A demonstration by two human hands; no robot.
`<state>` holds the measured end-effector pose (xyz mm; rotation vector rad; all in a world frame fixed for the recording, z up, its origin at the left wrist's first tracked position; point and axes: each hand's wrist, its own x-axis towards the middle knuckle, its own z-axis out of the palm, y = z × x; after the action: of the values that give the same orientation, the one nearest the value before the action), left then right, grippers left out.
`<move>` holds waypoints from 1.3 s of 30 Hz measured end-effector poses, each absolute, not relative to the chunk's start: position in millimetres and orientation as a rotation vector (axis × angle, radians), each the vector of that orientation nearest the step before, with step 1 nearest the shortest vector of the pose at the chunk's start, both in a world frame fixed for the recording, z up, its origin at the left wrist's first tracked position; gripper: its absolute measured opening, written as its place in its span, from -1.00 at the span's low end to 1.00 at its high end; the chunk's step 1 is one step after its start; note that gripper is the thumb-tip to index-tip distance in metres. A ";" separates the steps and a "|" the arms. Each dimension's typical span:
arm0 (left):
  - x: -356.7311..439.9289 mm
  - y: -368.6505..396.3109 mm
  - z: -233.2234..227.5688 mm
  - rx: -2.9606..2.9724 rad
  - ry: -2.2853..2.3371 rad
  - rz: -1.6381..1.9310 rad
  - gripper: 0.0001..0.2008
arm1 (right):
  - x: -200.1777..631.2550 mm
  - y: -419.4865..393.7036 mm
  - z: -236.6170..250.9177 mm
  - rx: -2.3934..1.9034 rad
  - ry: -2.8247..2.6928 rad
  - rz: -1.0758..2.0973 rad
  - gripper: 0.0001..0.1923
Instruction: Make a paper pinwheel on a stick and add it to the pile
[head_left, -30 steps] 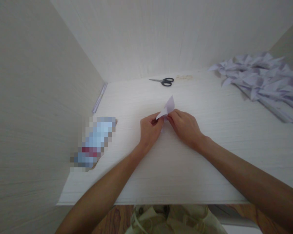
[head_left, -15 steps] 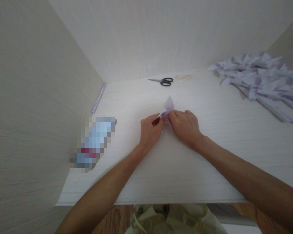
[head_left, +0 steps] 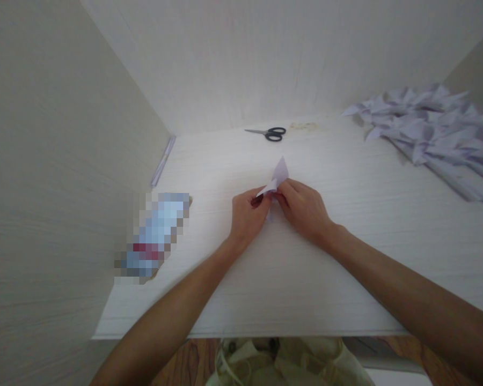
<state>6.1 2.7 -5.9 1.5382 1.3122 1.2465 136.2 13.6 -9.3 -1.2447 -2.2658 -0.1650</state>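
Observation:
Between my hands, above the middle of the white table, is a small folded piece of pale lilac paper (head_left: 280, 170) with pointed, petal-like tips. One tip stands up away from me, and another points left. My left hand (head_left: 249, 213) is closed, its thumb and fingers pinching the paper's lower part. From the other side my right hand (head_left: 305, 206) grips the same paper, fingers bent around its edge. The fingers cover most of the paper's base; a little of it shows below them.
Scissors (head_left: 271, 134) with black handles lie near the back wall. A pile of pale folded-paper pieces with rolled stems (head_left: 430, 128) rests at the back right. Along the left wall is a thin paper roll (head_left: 163, 161), with a blurred-out object (head_left: 159, 230) nearer me.
My right hand's fingers have shifted and curled closer around the paper. The paper has turned slightly, its left tip showing more. My left hand has hardly moved.

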 end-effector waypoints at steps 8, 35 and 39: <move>5.5 2.1 -4.4 1.529 1.326 1.293 -0.78 | 136.0 15.1 -7.9 -1.216 -2.154 0.115 -0.84; 5.9 1.5 -6.0 1.571 1.296 1.327 -0.71 | 135.0 11.6 -3.5 -1.359 -2.340 -0.149 -0.75; 5.5 2.1 -5.4 1.573 1.343 1.295 -0.73 | 135.8 12.0 -4.3 -1.334 -2.341 -0.135 -0.72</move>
<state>5.5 2.1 -5.4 1.5727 1.3427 1.2948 135.8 12.0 -4.3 -1.3343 -2.3414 -0.1347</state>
